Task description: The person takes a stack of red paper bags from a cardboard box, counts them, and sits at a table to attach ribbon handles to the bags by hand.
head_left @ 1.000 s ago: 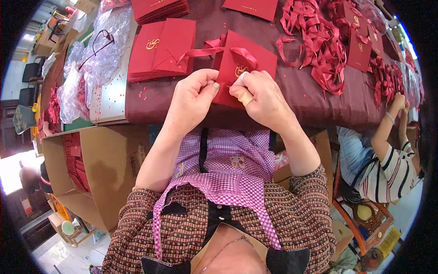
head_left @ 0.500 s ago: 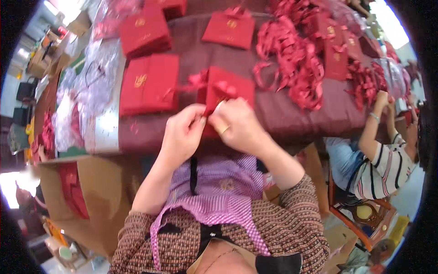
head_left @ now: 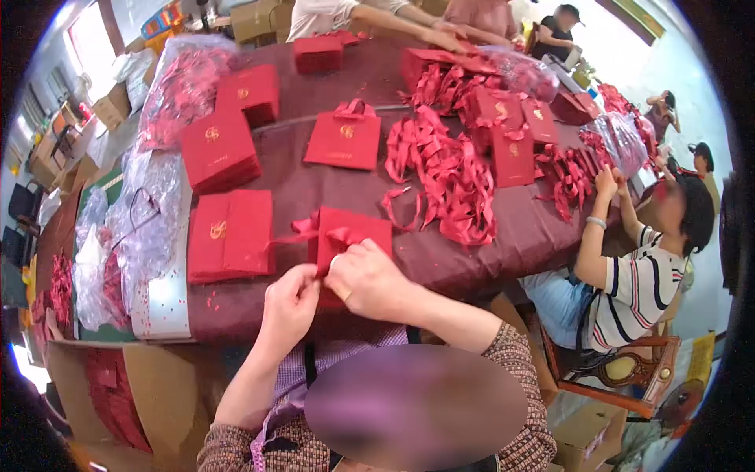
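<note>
Close to the table's front edge, a red gift bag with a red ribbon sits between my hands. My left hand pinches the bag's lower left side, its fingers closed. Just right of it, my right hand, wearing a ring, has its fingers curled closed on the bag's near edge. The two hands almost touch, and what lies right between the fingertips is hidden. A flat stack of red bags with gold print lies to the left.
Loose red ribbons are heaped on the dark red tablecloth at right. A single bag lies behind. Clear plastic wrap covers the left end. A co-worker in a striped shirt sits at right; an open carton stands lower left.
The camera has tipped up, so the far side of the table and more people show. Both hands stay at the same bag, fingers still closed on it.
</note>
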Motion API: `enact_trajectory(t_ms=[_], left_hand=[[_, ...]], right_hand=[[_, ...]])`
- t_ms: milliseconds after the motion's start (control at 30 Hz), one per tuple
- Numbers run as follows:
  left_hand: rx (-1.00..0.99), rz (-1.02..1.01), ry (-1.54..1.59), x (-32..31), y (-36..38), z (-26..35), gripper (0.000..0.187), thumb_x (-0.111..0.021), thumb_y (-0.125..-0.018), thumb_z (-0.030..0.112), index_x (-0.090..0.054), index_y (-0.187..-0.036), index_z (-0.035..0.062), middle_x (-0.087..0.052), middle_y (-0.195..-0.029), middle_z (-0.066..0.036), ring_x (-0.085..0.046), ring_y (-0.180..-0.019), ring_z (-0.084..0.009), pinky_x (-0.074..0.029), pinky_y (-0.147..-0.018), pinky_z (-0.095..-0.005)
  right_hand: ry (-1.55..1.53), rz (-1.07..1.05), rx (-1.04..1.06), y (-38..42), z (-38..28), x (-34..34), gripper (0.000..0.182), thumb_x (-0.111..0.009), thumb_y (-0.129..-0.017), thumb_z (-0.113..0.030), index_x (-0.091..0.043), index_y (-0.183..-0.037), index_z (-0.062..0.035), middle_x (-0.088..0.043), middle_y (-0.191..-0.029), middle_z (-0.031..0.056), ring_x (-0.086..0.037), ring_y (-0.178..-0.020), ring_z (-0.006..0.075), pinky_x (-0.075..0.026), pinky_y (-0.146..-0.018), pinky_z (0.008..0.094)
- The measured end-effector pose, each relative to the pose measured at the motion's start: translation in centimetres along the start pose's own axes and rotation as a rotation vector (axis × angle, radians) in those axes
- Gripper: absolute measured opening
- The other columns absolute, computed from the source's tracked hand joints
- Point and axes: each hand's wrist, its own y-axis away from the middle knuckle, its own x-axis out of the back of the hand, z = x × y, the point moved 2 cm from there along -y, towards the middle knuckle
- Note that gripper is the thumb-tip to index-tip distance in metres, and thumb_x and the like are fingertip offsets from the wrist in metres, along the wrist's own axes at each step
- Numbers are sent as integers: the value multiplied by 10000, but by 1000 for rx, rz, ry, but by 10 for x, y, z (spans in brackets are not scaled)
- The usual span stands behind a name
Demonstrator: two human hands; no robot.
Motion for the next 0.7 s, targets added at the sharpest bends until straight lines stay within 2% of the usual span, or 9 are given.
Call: enact_trajectory(t_ms=[33, 67, 167, 200, 233, 367, 467, 533, 700], left_hand=[[-8, -22, -38, 1, -3, 8, 186, -603, -799, -17, -590, -985, -24, -531, -671, -116, -522, -592, -160, -448, -575, -293], [36, -73, -51, 2, -4, 6, 177, -596, -809, -11, -597, -982, -48, -550, -719, -66, -510, -679, -96, -444, -622, -248], [18, -81, -18, 2, -5, -3, 201, -591, -803, -24, -591, -1002, -52, -546, -734, -29, -500, -697, -74, -430, -626, -232], [27, -57, 53, 3, -5, -4, 183, -603, -780, -21, -586, -962, -37, -544, -698, -105, -527, -630, -150, -448, -593, -289], [61, -74, 92, 4, -5, -10, 187, -602, -781, -28, -591, -967, -40, -549, -698, -89, -529, -639, -134, -447, -596, -280], [302, -69, 318, 9, -2, -11, 186, -599, -836, -23, -594, -1013, -82, -595, -790, 6, -520, -714, -42, -441, -630, -198], [378, -76, 479, 6, 1, -18, 202, -590, -845, -29, -589, -1041, -78, -595, -812, 8, -526, -732, -38, -445, -652, -190], [402, -100, 480, 4, 1, -20, 212, -587, -844, -33, -586, -1052, -76, -599, -824, 5, -531, -739, -38, -448, -660, -190], [489, -158, 500, 2, 2, -14, 232, -586, -839, -40, -586, -1070, -65, -616, -848, -7, -548, -750, -44, -456, -671, -193]], right_hand=[[-67, -64, -33, 0, 2, 0, 139, -612, -790, -186, -565, -697, -93, -534, -702, 84, -546, -705, 273, -401, -683, 413], [-56, -20, -45, 0, 1, -3, 142, -606, -790, -181, -561, -690, -91, -541, -695, 85, -551, -690, 281, -399, -664, 424], [-83, -51, -73, 5, 3, -5, 137, -589, -816, -179, -573, -724, -78, -563, -707, 84, -556, -714, 275, -396, -672, 422], [-134, 24, -171, 6, 2, -5, 141, -609, -813, -180, -570, -720, -82, -559, -708, 84, -556, -716, 282, -396, -665, 424], [-119, 27, -132, 6, -1, 0, 137, -630, -804, -167, -562, -722, -80, -554, -702, 91, -553, -719, 292, -396, -674, 428], [-219, 76, -239, 19, -1, 0, 118, -662, -787, -101, -562, -761, -45, -575, -723, 87, -549, -722, 285, -403, -708, 387], [-242, 63, -274, 24, -6, -2, 129, -654, -806, -119, -551, -770, -49, -574, -719, 90, -558, -731, 277, -405, -727, 377], [-274, 103, -278, 28, -8, -6, 117, -665, -791, -81, -563, -760, -33, -569, -728, 80, -531, -703, 270, -391, -686, 370], [-315, 124, -319, 35, -7, -15, 130, -666, -801, -98, -563, -762, -31, -563, -728, 80, -530, -710, 270, -390, -698, 371]])
